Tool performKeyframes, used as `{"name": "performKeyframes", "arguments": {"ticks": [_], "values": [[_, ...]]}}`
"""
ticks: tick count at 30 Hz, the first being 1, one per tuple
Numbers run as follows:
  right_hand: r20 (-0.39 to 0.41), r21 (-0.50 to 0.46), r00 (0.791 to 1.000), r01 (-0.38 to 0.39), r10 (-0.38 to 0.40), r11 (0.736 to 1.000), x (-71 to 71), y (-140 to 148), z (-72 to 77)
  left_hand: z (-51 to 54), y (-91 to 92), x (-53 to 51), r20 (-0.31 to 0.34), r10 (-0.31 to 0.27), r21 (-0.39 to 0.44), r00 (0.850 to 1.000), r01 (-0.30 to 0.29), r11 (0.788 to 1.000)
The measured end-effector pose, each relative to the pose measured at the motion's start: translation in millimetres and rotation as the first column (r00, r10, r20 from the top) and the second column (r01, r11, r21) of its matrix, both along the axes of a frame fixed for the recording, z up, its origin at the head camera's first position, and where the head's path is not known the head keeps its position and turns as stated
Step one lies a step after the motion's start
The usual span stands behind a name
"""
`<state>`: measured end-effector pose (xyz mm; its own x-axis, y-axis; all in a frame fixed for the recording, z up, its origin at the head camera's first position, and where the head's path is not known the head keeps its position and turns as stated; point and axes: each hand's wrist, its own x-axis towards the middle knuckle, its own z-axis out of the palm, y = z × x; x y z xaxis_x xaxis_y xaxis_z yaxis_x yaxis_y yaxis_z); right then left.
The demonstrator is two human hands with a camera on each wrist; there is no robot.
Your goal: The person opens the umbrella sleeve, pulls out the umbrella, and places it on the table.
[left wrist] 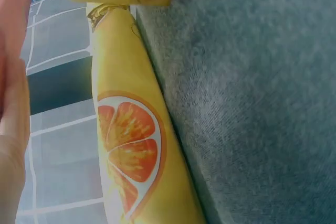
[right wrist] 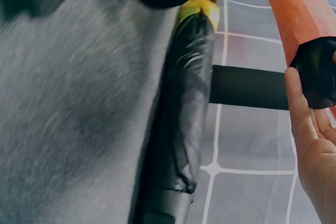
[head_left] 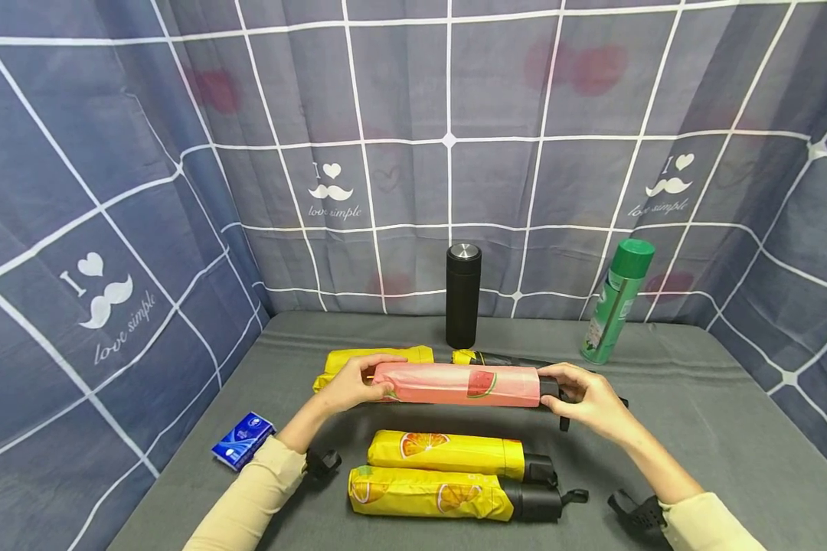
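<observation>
Both hands hold a folded umbrella in a pink sleeve with a watermelon print (head_left: 448, 383), level above the table. My left hand (head_left: 354, 383) grips its left end. At the other end, my right hand (head_left: 589, 398) holds the black handle (right wrist: 315, 72) between thumb and fingers. Behind it lie a yellow folded umbrella (head_left: 379, 357) and a black one with a yellow end (right wrist: 194, 87), both partly hidden. Nearer the front, two yellow umbrellas with orange-slice prints lie side by side, one (head_left: 448, 453) behind the other (head_left: 427, 493), black handles to the right.
A black flask (head_left: 463, 298) stands at the back middle. To its right is a green spray can (head_left: 616, 302). A blue tissue pack (head_left: 243, 441) lies at the left on the grey table (head_left: 200, 501). Checked curtain (head_left: 400, 184) surrounds the back and sides.
</observation>
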<state>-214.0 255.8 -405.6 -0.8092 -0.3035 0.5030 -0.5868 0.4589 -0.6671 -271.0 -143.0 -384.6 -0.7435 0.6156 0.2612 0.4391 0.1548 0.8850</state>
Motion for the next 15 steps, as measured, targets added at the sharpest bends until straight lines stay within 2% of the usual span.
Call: {"name": "performKeyframes", "arguments": {"ticks": [2,4,8,11,15], "values": [[0.033,-0.051,0.999,-0.022,0.023,0.998,5.7,-5.2,9.7,-0.5,-0.3,-0.4,0.029,0.016,0.042,0.999,-0.017,0.999],[0.025,-0.066,0.999,-0.034,0.036,0.997,11.2,-11.0,18.4,-1.3,-0.7,-1.0,0.064,0.021,0.079,0.998,-0.026,0.996],[-0.061,-0.034,0.998,-0.016,0.014,0.999,17.7,-19.9,27.2,-11.6,-3.9,-9.3,0.083,0.003,0.123,0.997,-0.014,0.992],[-0.078,-0.039,0.997,0.003,-0.006,0.999,19.2,-21.1,28.5,-19.2,-7.8,-16.0,0.063,-0.021,0.138,0.998,0.012,0.990],[-0.022,-0.123,1.000,0.014,-0.017,0.992,15.7,-12.4,25.4,-20.4,-15.0,-17.6,0.036,-0.052,0.193,0.998,0.044,0.980]]}}
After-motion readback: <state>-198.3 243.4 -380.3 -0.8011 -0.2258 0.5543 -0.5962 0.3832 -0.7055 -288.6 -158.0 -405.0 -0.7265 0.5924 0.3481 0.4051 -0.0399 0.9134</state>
